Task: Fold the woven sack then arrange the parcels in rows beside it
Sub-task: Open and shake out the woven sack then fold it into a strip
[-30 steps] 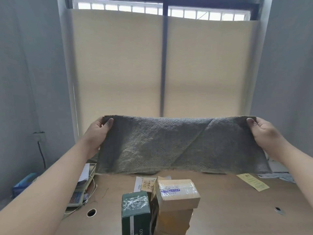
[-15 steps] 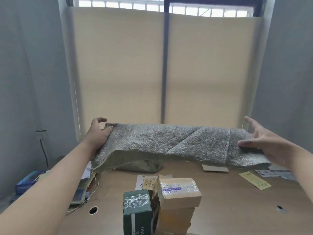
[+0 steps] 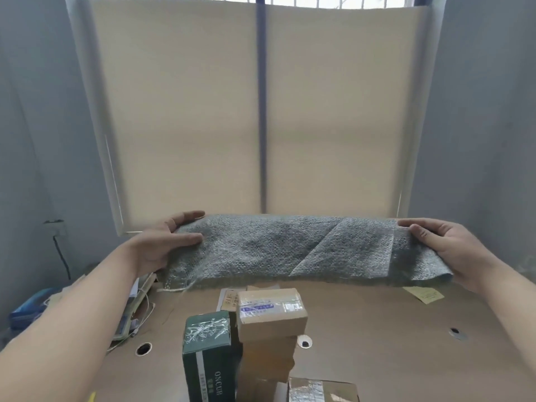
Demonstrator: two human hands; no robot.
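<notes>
sack (image 3: 290,250) btwn L hand (image 3: 162,245), R hand (image 3: 452,250), ends held

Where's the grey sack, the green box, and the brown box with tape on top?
woven sack (image 3: 275,250): head view, middle of its grey upper face.
green box (image 3: 208,367): head view, its front face.
taped brown parcel (image 3: 271,307): head view, its taped top.

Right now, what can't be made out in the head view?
Head view only.
Grey woven sack: layer count and table beneath, hidden by its top face.
Left hand and right hand: fingers past the sack's far edge hidden by it; grip unclear.
Dark green carton: base cut by bottom edge.
Silver-taped brown box: mostly cut by bottom edge.
Top brown cardboard parcel: label print blurred.
</notes>
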